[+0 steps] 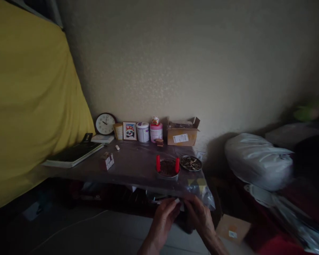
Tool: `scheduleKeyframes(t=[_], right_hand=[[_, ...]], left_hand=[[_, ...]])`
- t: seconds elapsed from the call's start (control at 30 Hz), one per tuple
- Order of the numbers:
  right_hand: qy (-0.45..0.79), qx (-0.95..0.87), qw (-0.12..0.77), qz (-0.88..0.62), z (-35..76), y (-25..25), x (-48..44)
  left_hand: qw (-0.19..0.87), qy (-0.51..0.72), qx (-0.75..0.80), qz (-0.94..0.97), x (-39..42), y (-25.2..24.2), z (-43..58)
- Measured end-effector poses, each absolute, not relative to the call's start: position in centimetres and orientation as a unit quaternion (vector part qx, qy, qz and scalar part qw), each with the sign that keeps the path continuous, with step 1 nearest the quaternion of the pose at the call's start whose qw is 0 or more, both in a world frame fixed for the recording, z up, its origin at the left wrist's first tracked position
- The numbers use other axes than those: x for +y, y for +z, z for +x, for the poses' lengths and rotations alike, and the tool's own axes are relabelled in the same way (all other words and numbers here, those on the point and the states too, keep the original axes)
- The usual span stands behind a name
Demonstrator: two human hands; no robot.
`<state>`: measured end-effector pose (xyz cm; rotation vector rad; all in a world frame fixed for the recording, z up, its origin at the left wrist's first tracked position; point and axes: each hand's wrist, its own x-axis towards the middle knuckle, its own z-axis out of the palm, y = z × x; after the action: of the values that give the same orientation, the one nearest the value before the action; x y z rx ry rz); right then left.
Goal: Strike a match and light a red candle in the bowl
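Observation:
My left hand [165, 213] and my right hand [200, 212] are close together in front of the table's near edge. The left fingers are closed on a small white thing [177, 200], too dim and blurred to name. My right fingers are pinched beside it, and what they hold is hidden. Just beyond my hands, on the table [138, 159], a round metal tin [168, 177] with dark contents has one red candle [158, 163] at its left side and another red candle [177, 165] at its right. Right of the tin, a round dish [191, 163] holds several matchsticks.
Along the wall stand a clock [105, 123], a panda picture [129, 131], canisters [143, 132] and an open cardboard box [182, 136]. A cube puzzle [107, 161] and a large book [76, 155] lie left. Clear plastic [208, 198] hangs over the right corner; a white bag [257, 161] is beyond.

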<state>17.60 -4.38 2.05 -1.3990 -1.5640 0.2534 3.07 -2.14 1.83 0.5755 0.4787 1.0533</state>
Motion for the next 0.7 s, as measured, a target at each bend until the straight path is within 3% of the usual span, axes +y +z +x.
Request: scheduleKeyframes(t=[0.33,0.53,0.7], right_hand=[[0.005,-0.650,0.510,-0.563,17.0,3.3,-4.4],[-0.023,-0.690,0.470,-0.550,17.1,3.3,-4.0],[-0.066,-0.662,0.519,-0.536,16.7,5.9,-5.5]], left_hand=[[0.793,0.497,0.228,0.267,-2.2,2.6,2.9],[0.778,0.511,0.240,0.276,-2.2,2.6,2.7],[0.766,0.516,0.272,0.270,-1.8,2.8,2.8]])
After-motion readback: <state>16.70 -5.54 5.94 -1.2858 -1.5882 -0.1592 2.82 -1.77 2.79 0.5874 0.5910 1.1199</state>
